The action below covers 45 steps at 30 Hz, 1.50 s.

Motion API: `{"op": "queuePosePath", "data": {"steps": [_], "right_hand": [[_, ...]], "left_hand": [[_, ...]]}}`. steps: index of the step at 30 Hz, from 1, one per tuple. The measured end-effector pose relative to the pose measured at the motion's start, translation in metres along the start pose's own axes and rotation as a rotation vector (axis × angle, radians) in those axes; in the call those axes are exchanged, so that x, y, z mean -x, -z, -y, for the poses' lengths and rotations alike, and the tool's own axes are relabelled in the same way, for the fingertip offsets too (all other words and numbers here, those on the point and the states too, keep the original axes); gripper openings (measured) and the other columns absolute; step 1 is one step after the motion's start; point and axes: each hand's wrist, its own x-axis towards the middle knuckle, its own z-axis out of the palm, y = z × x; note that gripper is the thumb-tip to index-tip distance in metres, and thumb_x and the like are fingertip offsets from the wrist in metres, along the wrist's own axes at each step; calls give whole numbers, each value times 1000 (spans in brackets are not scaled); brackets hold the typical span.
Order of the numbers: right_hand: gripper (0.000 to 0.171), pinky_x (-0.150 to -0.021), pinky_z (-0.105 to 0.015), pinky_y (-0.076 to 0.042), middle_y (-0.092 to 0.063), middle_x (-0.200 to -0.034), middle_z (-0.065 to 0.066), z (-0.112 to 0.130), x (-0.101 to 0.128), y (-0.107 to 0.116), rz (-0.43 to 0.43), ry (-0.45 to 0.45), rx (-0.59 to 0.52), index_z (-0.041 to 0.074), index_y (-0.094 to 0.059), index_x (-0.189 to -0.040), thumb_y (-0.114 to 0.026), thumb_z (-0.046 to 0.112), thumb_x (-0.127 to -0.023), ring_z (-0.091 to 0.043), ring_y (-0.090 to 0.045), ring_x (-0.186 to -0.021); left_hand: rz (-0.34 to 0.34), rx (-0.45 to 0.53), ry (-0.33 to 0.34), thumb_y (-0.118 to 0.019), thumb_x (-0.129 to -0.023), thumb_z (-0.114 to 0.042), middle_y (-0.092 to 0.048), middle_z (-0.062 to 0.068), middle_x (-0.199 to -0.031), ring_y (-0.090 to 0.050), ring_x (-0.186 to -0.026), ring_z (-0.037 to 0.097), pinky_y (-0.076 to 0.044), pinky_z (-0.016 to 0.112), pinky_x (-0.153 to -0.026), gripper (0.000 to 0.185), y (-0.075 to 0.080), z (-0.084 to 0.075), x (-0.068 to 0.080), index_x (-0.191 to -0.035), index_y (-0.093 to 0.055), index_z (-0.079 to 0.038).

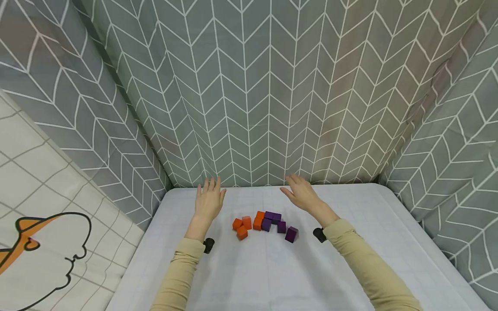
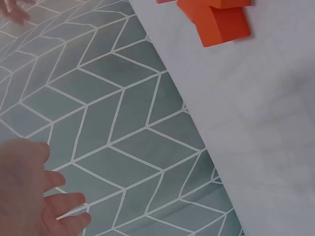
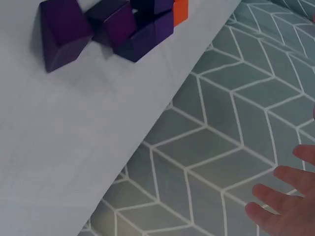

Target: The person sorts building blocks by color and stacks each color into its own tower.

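Note:
Both hands hover over the far part of the white table, one on each side of a cluster of blocks. My left hand (image 1: 209, 201) has its fingers spread and holds nothing; the orange blocks (image 1: 242, 233) lie to its right. My right hand (image 1: 302, 194) is also empty, its fingers extended toward the back and its thumb apart. Nearest to it are the purple blocks (image 1: 282, 226), with one dark purple block (image 1: 291, 234) a little apart at the front right. In the middle, orange and purple blocks sit against each other. The right wrist view shows the purple blocks (image 3: 66, 34) close up.
A white cloth covers the table (image 1: 264, 276). Grey curtain (image 1: 256, 95) with white chevron lines stands behind the table's far edge and along the sides. At the left hangs a white gridded cloth (image 1: 46, 181) with a cartoon drawing. Each wrist wears a small black camera (image 1: 209, 245).

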Motion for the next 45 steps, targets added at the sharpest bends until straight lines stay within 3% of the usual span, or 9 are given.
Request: {"op": "queuePosePath", "data": {"steps": [9, 15, 19, 23, 28, 32, 35, 40, 45], "right_hand": [[51, -92, -51, -36, -46, -124, -24, 37, -17, -32, 46, 109, -97, -2, -45, -125, -54, 32, -88, -39, -45, -111], [55, -92, -48, -39, -46, -124, -22, 63, -16, -65, 142, 128, -139, -2, -45, -125, -59, 33, -85, -36, -46, -111], [52, -92, -40, -41, -52, -117, -19, 76, -14, -91, 177, 139, -154, -4, -50, -119, -64, 27, -81, -31, -49, -107], [47, -83, -33, -45, -58, -100, -13, 89, -9, -116, 223, 151, -146, -5, -56, -109, -68, 27, -77, -26, -53, -93], [39, -66, -28, -44, -53, -79, -6, 102, -4, -142, 218, 100, -112, -1, -61, -93, -70, 31, -72, -21, -47, -77], [30, -60, -27, -41, -52, -74, -5, 107, -5, -156, 168, 30, -127, 2, -61, -82, -72, 26, -68, -21, -46, -72], [23, -55, -25, -37, -50, -69, -4, 111, -3, -161, 161, -19, -155, 4, -59, -73, -71, 21, -64, -20, -43, -67], [18, -52, -24, -31, -47, -65, -3, 109, 1, -169, 196, -53, -160, 7, -56, -66, -70, 14, -59, -18, -41, -63], [15, -53, -23, -29, -47, -65, -2, 103, -1, -171, 220, -41, -201, 6, -58, -69, -69, 12, -62, -17, -40, -62]], "left_hand": [[45, 32, -1, -35, -95, -35, -36, 18, -135, -24, -128, 35, -19, 51, -103, 51, -14, 2, 7, -136, -32, -4], [73, 96, -40, -48, -91, -30, -46, 21, -127, -36, -121, 37, -29, 47, -100, 50, -35, -3, 21, -130, -39, 1], [134, 198, -133, -61, -83, -14, -51, 21, -119, -45, -114, 34, -37, 42, -95, 48, -53, -6, 29, -125, -44, 3], [203, 343, -256, -62, -75, 5, -56, 18, -114, -50, -108, 29, -40, 38, -92, 45, -70, -8, 37, -119, -50, 5], [171, 402, -347, -61, -69, 12, -60, 14, -101, -55, -97, 26, -45, 36, -84, 40, -85, -8, 41, -108, -55, 6], [130, 398, -349, -63, -66, 12, -58, 10, -84, -54, -79, 20, -46, 31, -70, 27, -93, -6, 41, -90, -58, 1], [135, 405, -341, -66, -66, 8, -53, 7, -73, -48, -68, 16, -42, 27, -60, 19, -97, -4, 41, -79, -56, -2], [191, 433, -317, -71, -67, 2, -52, 4, -72, -46, -66, 13, -40, 24, -58, 20, -101, -2, 42, -78, -56, -3], [195, 452, -302, -72, -67, 1, -54, 5, -75, -46, -67, 13, -40, 24, -59, 21, -103, 0, 41, -81, -57, -2]]}}
